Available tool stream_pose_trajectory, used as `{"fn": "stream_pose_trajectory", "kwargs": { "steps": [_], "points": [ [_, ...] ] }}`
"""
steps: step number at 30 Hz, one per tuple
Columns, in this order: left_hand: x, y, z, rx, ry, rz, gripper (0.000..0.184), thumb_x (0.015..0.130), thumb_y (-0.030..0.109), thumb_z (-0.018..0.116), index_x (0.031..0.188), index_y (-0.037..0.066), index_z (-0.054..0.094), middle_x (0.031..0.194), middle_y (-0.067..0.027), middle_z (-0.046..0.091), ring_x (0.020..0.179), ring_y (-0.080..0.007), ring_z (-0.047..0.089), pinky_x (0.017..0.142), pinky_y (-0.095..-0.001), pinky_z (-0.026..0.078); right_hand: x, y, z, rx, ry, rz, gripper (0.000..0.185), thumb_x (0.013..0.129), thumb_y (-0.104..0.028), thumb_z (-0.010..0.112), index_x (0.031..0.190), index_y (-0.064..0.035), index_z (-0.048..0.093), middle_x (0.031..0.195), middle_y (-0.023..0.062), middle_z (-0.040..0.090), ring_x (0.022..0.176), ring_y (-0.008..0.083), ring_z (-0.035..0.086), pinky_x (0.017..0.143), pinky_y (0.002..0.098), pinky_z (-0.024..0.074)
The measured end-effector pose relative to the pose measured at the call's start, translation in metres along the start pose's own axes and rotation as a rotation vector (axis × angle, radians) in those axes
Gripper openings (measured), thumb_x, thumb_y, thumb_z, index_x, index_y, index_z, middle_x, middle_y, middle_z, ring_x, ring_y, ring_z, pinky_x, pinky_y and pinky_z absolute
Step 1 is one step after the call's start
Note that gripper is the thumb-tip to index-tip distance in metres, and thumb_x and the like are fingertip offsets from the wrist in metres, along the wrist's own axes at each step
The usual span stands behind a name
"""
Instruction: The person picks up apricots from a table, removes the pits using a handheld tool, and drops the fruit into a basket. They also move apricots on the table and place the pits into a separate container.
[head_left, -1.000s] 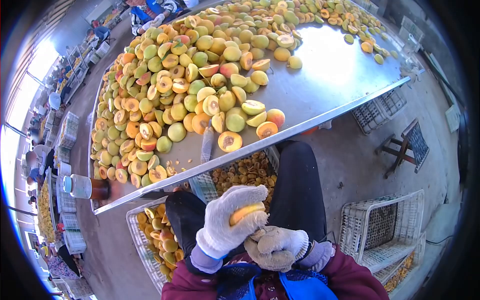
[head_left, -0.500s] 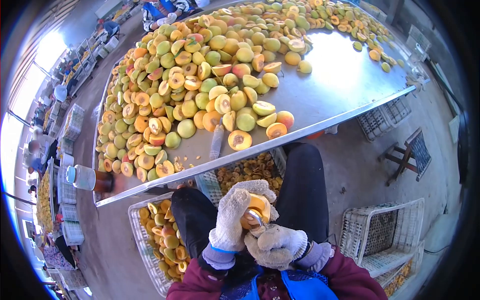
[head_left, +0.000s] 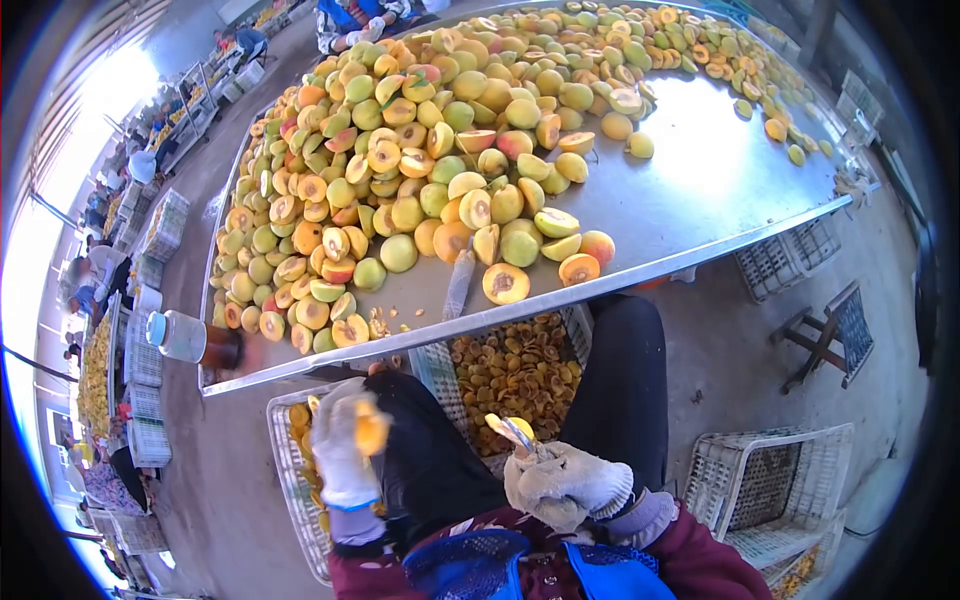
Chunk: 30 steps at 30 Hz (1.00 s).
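My gloved left hand [head_left: 345,445], blurred by motion, holds an orange peach half [head_left: 371,427] over the crate of cut fruit [head_left: 300,440] at the left. In front of my lap, my gloved right hand [head_left: 560,485] is closed around a small metal tool [head_left: 517,434], with a yellowish piece of fruit at its tip. Below the table edge, between my knees, a crate [head_left: 440,385] holds many small brownish-orange pieces [head_left: 515,370]. Halved and whole peaches [head_left: 400,180] are heaped on the metal table [head_left: 640,235]. A wrapped handle [head_left: 459,284] lies near its edge.
A jar of brown liquid [head_left: 195,340] stands at the table's left corner. To the right are a folding stool [head_left: 830,335] and stacked crates [head_left: 770,480]. Across the table is a person's gloved hand [head_left: 365,32]. More people and crates line the far left.
My left hand has moved left, away from my right hand, carrying the peach half. My right hand stays near my lap, its tool now exposed with a fruit piece. The view has shifted slightly.
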<state>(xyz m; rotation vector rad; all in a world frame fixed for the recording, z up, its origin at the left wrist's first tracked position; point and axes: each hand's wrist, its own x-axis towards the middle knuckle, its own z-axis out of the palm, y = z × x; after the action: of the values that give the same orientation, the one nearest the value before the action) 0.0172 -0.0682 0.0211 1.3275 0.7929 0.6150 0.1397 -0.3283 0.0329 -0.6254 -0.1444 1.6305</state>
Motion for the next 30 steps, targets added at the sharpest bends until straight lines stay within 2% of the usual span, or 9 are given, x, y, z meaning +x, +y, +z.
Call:
{"fn": "stream_pose_trajectory", "kwargs": {
  "steps": [2,4,8,11,14,21,24,26,30],
  "points": [
    [0.009,-0.004,-0.045,0.097,0.115,0.05,0.031,0.089,0.026,0.067,0.109,0.003,0.063,0.103,-0.0125,0.066,0.093,-0.0235,0.064,0.074,-0.0343,0.055,0.002,-0.001,-0.004,-0.011,0.021,-0.008,0.02,0.091,-0.023,0.064,0.085,-0.0043,0.057,0.055,-0.0002,0.053,0.039,0.0066,0.046,0.036,0.0201,0.0357],
    [0.01,0.015,-0.053,1.584,-0.108,0.602,0.023,0.081,0.019,0.072,0.096,0.003,0.069,0.103,-0.0114,0.067,0.095,-0.0277,0.063,0.084,-0.0372,0.051,0.005,-0.003,-0.003,-0.028,0.041,-0.008,0.019,0.092,-0.023,0.063,0.085,-0.0057,0.057,0.056,-0.0005,0.053,0.04,0.0064,0.046,0.036,0.0198,0.0356],
    [0.024,0.02,0.055,0.501,-0.265,0.282,0.021,0.082,0.003,0.068,0.103,-0.001,0.069,0.104,-0.0108,0.069,0.098,-0.0232,0.064,0.089,-0.0341,0.049,0.01,-0.01,0.008,-0.189,0.244,0.061,0.016,0.093,-0.025,0.062,0.09,-0.0101,0.056,0.058,-0.0019,0.051,0.043,0.0053,0.043,0.038,0.0211,0.0334],
    [0.054,0.023,0.137,1.01,-0.34,0.513,0.034,0.087,0.038,0.063,0.103,0.007,0.065,0.1,-0.0155,0.066,0.094,-0.0309,0.065,0.081,-0.0396,0.05,0.009,-0.01,0.006,-0.253,0.364,0.097,0.017,0.092,-0.026,0.063,0.095,-0.0114,0.054,0.06,-0.0026,0.049,0.046,0.0048,0.042,0.04,0.0216,0.0323],
    [0.092,0.009,0.194,1.529,-0.472,0.23,0.058,0.082,0.059,0.058,0.105,0.006,0.067,0.108,-0.0174,0.066,0.1,-0.0345,0.064,0.088,-0.0431,0.049,0.003,-0.008,0.002,-0.281,0.43,0.1,0.02,0.091,-0.027,0.064,0.098,-0.0113,0.053,0.061,-0.0028,0.049,0.048,0.0046,0.042,0.042,0.0216,0.0321],
    [0.107,-0.03,0.199,1.155,-0.419,0.373,0.05,0.077,0.032,0.075,0.113,0.001,0.056,0.108,-0.0184,0.064,0.103,-0.0294,0.064,0.089,-0.0395,0.05,-0.002,-0.018,0.004,-0.284,0.549,0.057,0.017,0.091,-0.022,0.065,0.087,-0.0106,0.053,0.063,-0.0037,0.052,0.051,0.0052,0.044,0.046,0.0212,0.0346],
    [0.101,-0.025,0.185,0.391,-0.47,0.145,0.035,0.084,0.016,0.069,0.111,0.001,0.053,0.107,-0.0096,0.057,0.091,-0.0148,0.059,0.082,-0.0288,0.051,-0.001,-0.018,0.001,-0.326,0.568,0.028,0.017,0.091,-0.023,0.065,0.087,-0.0111,0.054,0.063,-0.0024,0.053,0.052,0.0057,0.047,0.047,0.0219,0.037],
    [0.068,0.01,0.168,0.001,-0.541,-0.047,0.04,0.087,0.014,0.066,0.119,0.001,0.045,0.106,-0.0085,0.058,0.092,-0.018,0.059,0.083,-0.0307,0.052,0.0,-0.018,0.002,-0.351,0.601,0.018,0.017,0.091,-0.024,0.065,0.087,-0.011,0.054,0.064,-0.001,0.055,0.052,0.0063,0.049,0.047,0.0223,0.0388],
    [0.029,0.006,0.127,0.53,-0.725,0.376,0.047,0.086,0.009,0.068,0.128,0.0,0.05,0.113,-0.0087,0.059,0.101,-0.013,0.058,0.088,-0.0291,0.049,0.006,-0.014,0.006,-0.891,0.761,-0.015,0.032,0.084,-0.036,0.069,0.1,-0.0095,0.062,0.076,0.008,0.068,0.064,0.0211,0.066,0.058,0.0325,0.0507]
  ]
}}
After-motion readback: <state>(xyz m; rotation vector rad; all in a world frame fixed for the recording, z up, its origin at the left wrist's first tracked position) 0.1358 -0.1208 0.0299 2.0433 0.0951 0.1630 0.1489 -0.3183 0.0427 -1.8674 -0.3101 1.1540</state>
